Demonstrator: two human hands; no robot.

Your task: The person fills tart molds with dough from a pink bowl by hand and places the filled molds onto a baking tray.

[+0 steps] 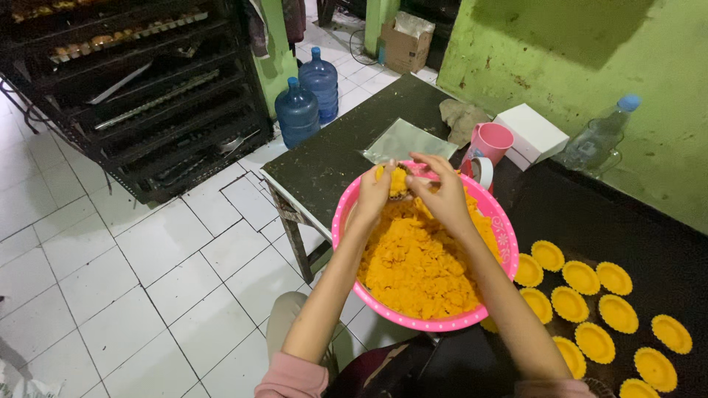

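Black rack (140,96) with trays at far left, two blue water jugs (306,103) on the white tile floor beside it. Left hand (375,193) and right hand (441,190) meet over the far rim of a pink basin (413,320), fingers pressed together around a lump of orange dough (398,180). Basin full of orange dough, sits on the dark tabletop (324,158). Pink cup (493,141), white box (532,133) farther right; filled yellow tart moulds (582,302) near right.
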